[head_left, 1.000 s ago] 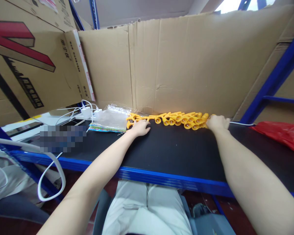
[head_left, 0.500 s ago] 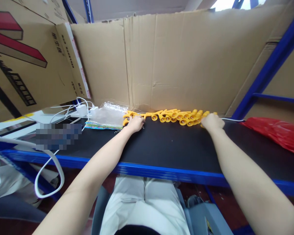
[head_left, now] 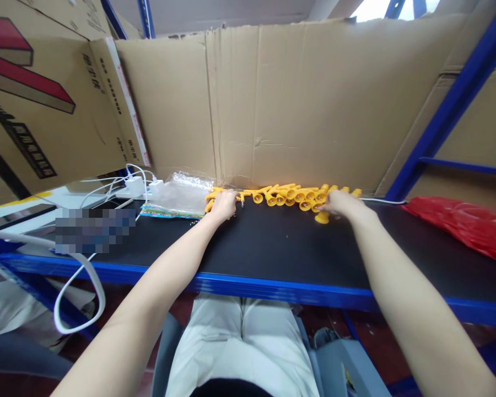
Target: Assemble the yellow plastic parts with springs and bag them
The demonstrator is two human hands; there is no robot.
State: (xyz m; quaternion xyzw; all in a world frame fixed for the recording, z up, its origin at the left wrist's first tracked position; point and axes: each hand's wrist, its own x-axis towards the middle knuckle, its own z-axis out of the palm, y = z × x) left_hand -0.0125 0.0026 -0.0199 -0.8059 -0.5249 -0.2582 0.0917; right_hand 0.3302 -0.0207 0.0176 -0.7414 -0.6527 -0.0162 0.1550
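My left hand (head_left: 225,205) is closed at the left end of the yellow pieces; whatever its fingers hold is hidden. Yellow branching stems (head_left: 217,191) lie right beside it, with small metal chain-like bits nearby. Toward the right, a pile of yellow cup-ended plastic pieces (head_left: 291,194) runs along the base of the cardboard, cups facing me. My right hand (head_left: 342,204) is over the pile's right end, its fingers pinching a yellow cup-ended piece (head_left: 321,218) that sticks out in front of the others, cup downward.
Clear plastic bags (head_left: 179,193) lie left of my left hand, beside white chargers and cables (head_left: 135,186). A red plastic bag (head_left: 458,223) is on the right. Tall cardboard (head_left: 314,99) closes off the back; a blue rail (head_left: 273,285) edges the black shelf (head_left: 268,242).
My right hand has moved left and slightly toward me, and a yellow cup-ended piece now juts out below its fingers. My left hand has shifted slightly, its fingers more tucked in.
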